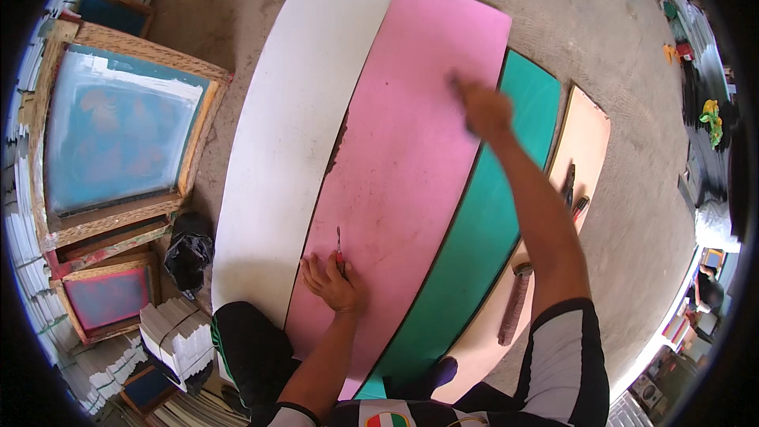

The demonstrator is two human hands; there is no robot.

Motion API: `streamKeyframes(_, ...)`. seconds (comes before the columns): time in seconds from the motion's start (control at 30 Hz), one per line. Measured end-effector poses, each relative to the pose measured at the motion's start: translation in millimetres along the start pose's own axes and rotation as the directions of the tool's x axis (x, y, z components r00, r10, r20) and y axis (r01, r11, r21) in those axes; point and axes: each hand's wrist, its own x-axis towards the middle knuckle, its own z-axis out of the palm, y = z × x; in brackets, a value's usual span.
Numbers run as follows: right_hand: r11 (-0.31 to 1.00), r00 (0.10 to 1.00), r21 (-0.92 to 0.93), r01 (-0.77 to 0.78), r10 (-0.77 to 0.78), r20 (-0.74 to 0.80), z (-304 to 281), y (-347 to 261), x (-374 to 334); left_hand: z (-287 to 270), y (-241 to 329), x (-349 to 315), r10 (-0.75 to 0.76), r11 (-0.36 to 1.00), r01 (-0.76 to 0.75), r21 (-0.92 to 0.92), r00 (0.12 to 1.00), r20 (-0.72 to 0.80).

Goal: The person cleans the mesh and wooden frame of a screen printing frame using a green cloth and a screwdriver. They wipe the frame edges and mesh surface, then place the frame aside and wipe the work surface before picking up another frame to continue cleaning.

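Observation:
On the pink sheet (419, 71), my left hand (336, 285) rests low down near its left edge. Between its thumb and index finger sits a small screwdriver-like tool (339, 247) with a thin metal shaft and a red and black handle, pointing away from me. My right arm reaches over the green sheet (526, 95). At its end my right hand (489, 113), smeared by motion, is closed above the pink sheet's right side. Something dark sticks out on both sides of that fist; its kind is too blurred to tell.
A white sheet (300, 71) lies left; a peach sheet (589, 122) at right bears pliers (569, 182), a red-black tool (581, 205) and a brown wrapped roll (516, 304). Wooden screen frames (150, 43), a black bag (188, 249) and paper stacks (178, 332) stand left.

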Motion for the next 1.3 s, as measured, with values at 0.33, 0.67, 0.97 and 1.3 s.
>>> streamKeyframes(0.33, 0.606, 0.602, 0.444, 0.66, -0.78, 0.171, -18, -181, -172, 16, -19, -9, -0.027, 0.996, 0.028, -0.087, 1.0, 0.003)
streamKeyframes(0.67, 0.988, 0.941, 0.049, 0.147, -0.124, -0.315, -9, -107, 12, 1, -11, 1, -0.01, 0.972, 0.007, -0.236, 1.0, -0.009)
streamKeyframes(0.97, 0.563, 0.713, 0.486, 0.669, -0.671, -0.205, 29, -254, -99, -19, -84, 53, -0.367, 0.662, 0.311, -0.682, 0.928, 0.067)
streamKeyframes(1.3, 0.715, 0.794, 0.348, 0.607, -0.565, -0.224, -7, -314, -73, 0, -116, 87, -0.486, 0.581, 0.273, -0.766, 0.872, -0.058)
